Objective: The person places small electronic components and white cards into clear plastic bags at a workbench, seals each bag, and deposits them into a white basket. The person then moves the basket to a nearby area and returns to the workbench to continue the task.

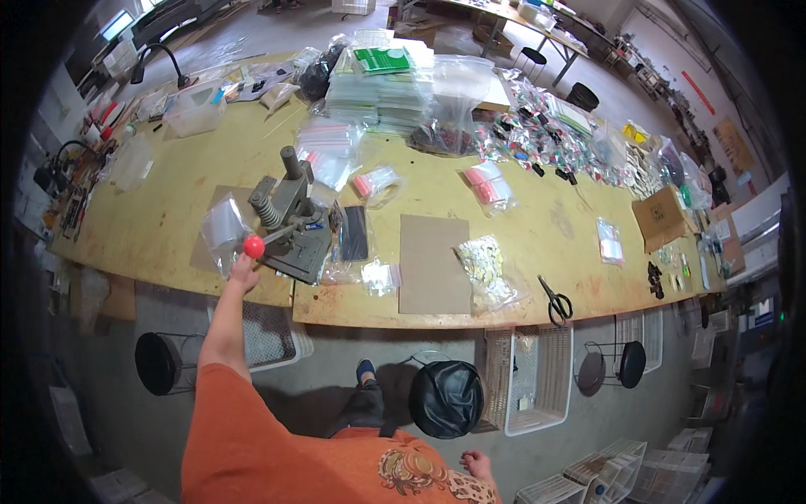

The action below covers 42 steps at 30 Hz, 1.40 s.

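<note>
My left arm reaches out to a grey metal hand press standing at the table's near edge. My left hand is right at the red ball knob of its lever, with the fingers too hidden to show a grip. Beside that hand lies a clear plastic bag. My right hand hangs low by my side, away from the table, its fingers curled with nothing visible in them. To the right of the press are a dark flat strip and a brown cardboard sheet.
A bag of small pale pieces and black scissors lie near the front edge. Stacked plastic packs and heaped small bags fill the back. A black-covered stool and a white crate stand below.
</note>
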Motion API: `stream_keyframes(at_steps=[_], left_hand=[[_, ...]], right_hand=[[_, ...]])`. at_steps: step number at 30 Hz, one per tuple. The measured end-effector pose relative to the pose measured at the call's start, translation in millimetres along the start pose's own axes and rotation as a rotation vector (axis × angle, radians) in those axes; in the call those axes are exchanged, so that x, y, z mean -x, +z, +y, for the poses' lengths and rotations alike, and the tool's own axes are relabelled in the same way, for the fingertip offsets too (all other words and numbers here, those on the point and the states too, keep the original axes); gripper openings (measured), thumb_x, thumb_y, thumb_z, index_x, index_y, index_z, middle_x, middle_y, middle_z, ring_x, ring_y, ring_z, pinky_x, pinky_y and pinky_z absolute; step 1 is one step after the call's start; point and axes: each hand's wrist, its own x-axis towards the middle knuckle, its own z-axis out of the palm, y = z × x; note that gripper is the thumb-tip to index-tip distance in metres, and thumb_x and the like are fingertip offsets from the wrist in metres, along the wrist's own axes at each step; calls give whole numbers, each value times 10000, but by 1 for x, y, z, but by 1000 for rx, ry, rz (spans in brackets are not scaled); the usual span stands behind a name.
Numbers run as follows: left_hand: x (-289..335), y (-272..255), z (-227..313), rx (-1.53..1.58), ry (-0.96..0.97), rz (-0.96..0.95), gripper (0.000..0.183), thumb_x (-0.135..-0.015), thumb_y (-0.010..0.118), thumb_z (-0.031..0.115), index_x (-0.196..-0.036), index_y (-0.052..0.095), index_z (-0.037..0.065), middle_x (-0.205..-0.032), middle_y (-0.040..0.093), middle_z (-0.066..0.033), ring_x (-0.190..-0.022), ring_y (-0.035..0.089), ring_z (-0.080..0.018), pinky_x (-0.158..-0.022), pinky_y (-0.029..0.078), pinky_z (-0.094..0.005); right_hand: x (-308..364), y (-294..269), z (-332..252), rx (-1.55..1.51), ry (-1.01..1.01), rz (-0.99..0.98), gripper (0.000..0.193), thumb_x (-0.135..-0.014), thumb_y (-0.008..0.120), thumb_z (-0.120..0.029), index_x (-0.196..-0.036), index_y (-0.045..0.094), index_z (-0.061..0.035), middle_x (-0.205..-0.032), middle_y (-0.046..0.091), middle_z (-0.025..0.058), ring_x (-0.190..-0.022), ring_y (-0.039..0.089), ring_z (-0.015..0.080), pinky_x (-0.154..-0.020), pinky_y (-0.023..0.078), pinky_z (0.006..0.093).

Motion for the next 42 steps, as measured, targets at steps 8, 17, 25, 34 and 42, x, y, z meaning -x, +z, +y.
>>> stream_keyframes(at_steps=[8, 17, 25, 34, 42], left_hand=[[28, -54, 75, 520, 9, 557, 268, -854, 655, 93, -1107, 643, 4, -1002, 666, -126, -949, 634, -239, -861, 500, -353], [303, -109, 292, 998, 494, 95, 527, -933, 569, 12, -1432, 399, 31, -1101, 563, -5, -951, 528, -91, -883, 450, -248], [496, -23, 413, 649, 1232, -708, 371, -832, 646, 11, -1197, 590, 33, -1076, 617, -179, -940, 633, -342, -807, 522, -392], [410, -22, 413, 1199, 380, -1143, 794, -940, 562, 531, -1532, 256, 98, -1460, 454, -193, -1320, 486, -321, -1039, 446, -452], [414, -17, 433, 1327, 270, -2007, 1150, -726, 666, 764, -1553, 208, 109, -1519, 378, -199, -1384, 416, -320, -1104, 396, -484]], right_hand=[[30, 34, 134, -217, 120, 75, 189, -923, 598, -134, -1018, 695, -3, -844, 719, 103, -755, 709, 177, -654, 566, 322], [114, 66, -13, -149, -356, 69, 460, -927, 665, -264, -1313, 578, -29, -1166, 687, 149, -1036, 673, 212, -874, 544, 329], [174, 59, -146, -1200, -387, -224, 471, -962, 594, -138, -1400, 446, -45, -1126, 648, 129, -1037, 658, 220, -836, 569, 408], [236, 3, -139, -1792, -816, -692, 601, -999, 472, -385, -1409, 430, 53, -679, 429, 18, -629, 442, 149, -940, 440, 407], [242, 26, -136, -320, -465, 711, 293, -984, 495, -134, -1254, 591, -76, -855, 695, 102, -731, 671, 243, -642, 520, 404]])
